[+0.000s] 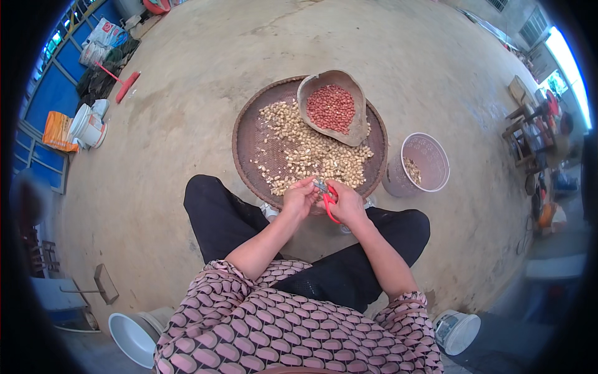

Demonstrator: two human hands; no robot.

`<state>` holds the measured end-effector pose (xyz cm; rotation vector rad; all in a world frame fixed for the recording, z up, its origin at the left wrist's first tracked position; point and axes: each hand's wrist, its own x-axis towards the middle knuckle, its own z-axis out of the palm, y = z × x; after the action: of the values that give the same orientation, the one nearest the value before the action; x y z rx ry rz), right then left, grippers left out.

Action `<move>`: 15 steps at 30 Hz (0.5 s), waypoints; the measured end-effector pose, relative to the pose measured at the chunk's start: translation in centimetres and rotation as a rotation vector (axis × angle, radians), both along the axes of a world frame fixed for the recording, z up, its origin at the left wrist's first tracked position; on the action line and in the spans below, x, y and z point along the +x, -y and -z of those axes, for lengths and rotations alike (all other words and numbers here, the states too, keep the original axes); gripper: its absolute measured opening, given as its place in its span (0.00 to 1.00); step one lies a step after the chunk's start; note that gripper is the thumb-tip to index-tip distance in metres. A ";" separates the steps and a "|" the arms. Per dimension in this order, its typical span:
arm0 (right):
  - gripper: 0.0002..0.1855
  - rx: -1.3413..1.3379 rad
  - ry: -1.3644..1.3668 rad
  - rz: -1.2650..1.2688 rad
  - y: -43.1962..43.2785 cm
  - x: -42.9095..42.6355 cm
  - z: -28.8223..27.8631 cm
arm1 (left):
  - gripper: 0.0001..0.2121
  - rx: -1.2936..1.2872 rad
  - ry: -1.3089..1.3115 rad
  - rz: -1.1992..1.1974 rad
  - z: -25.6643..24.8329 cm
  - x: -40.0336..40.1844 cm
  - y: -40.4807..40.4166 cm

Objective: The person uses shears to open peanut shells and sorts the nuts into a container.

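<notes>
My right hand grips a pair of red-handled scissors whose metal blades point up and left. Close against the blades, the fingertips of my left hand pinch something small, likely a peanut, mostly hidden by the fingers. Both hands are over the near rim of a round woven tray. Unshelled peanuts are spread across it, with bits of shell among them. On the tray's far right part rests a tilted scoop-shaped bowl holding red shelled peanuts.
A lilac plastic basket with shells in it stands right of the tray. White buckets and a red push broom are at the left. A basin and a lidded bucket flank me. Wooden stools stand far right.
</notes>
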<state>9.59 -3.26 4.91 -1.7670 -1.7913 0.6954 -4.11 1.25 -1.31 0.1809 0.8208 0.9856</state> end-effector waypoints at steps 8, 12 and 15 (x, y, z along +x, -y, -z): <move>0.26 0.031 0.065 -0.001 0.0 -0.1 0.2 | 0.07 -0.005 -0.028 -0.052 -0.8 0.5 0.2; 0.26 0.099 0.074 -0.005 0.1 -0.1 0.6 | 0.06 -0.013 -0.070 -0.102 -1.1 1.0 0.3; 0.26 0.103 0.110 -0.004 0.1 -0.1 1.1 | 0.06 -0.008 -0.078 -0.111 -1.1 1.1 0.3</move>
<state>9.45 -3.38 3.81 -1.7637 -1.8687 0.5061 -3.00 0.96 -0.20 0.1690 0.9143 1.0846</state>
